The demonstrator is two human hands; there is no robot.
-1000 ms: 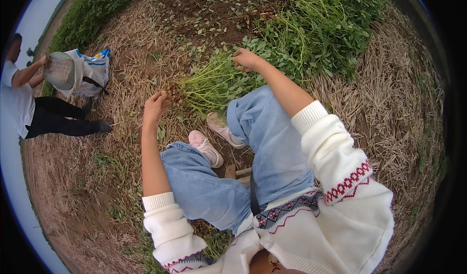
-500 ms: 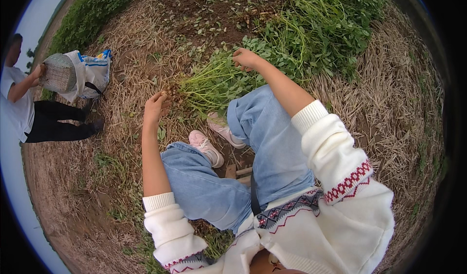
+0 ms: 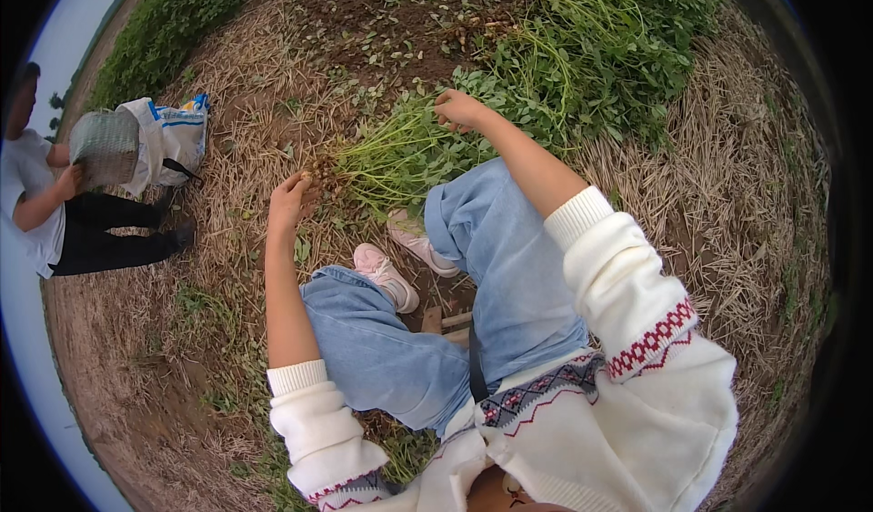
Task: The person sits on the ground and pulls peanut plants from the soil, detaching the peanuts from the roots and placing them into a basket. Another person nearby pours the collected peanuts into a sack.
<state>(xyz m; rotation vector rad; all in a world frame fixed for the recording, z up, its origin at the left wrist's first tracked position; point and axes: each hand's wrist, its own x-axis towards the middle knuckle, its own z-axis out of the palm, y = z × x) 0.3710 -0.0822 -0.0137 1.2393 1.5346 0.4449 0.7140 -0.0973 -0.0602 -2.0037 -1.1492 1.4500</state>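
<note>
A bunch of uprooted peanut plants (image 3: 386,160) lies on the straw in front of my feet, its roots to the left and its leafy tops to the right. At the root end my left hand (image 3: 287,205) has its fingers closed on a pale peanut (image 3: 306,177). More peanuts (image 3: 329,172) hang in the brown root cluster beside those fingertips. My right hand (image 3: 462,112) is over the leafy part of the bunch with its fingers curled in. Whatever those fingers hold, if anything, is hidden.
A large heap of green plants (image 3: 600,53) lies at the far right. At the left a person (image 3: 32,185) holds a woven basket (image 3: 105,148) against the mouth of a white sack (image 3: 177,139). Between my legs shows part of a wooden seat (image 3: 443,321). Straw (image 3: 718,230) covers the ground.
The person at the left has shifted their hands on the basket and tilted it further toward the sack. My own hands have hardly moved.
</note>
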